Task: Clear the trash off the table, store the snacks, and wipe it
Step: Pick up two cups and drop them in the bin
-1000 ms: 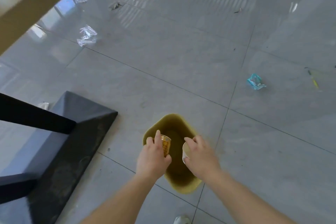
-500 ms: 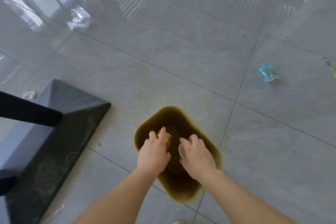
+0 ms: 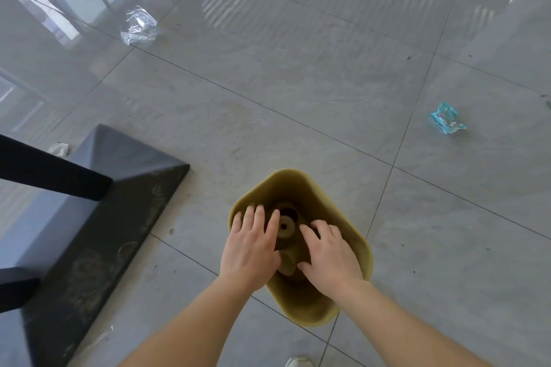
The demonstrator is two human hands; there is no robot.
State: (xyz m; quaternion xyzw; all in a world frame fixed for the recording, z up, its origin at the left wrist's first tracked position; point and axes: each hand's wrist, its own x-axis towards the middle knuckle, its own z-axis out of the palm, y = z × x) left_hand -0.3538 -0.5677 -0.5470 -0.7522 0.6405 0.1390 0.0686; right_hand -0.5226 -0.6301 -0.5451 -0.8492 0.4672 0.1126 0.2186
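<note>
My left hand (image 3: 252,243) and right hand (image 3: 331,253) spread, empty, over mouth of olive bin (image 3: 362,243); mouth partly covered by them. Cups (image 3: 286,226) lie inside bin between my hands, filling centre. Black table base (image 3: 98,214) and dark leg (image 3: 50,174) block 9 o'clock side, near bin. Floor open at 12 and 3 o'clock. Clear plastic scrap (image 3: 137,25) at 11, well apart. Blue wrapper (image 3: 447,118) at 2, well apart. Open tile at 5.
</note>
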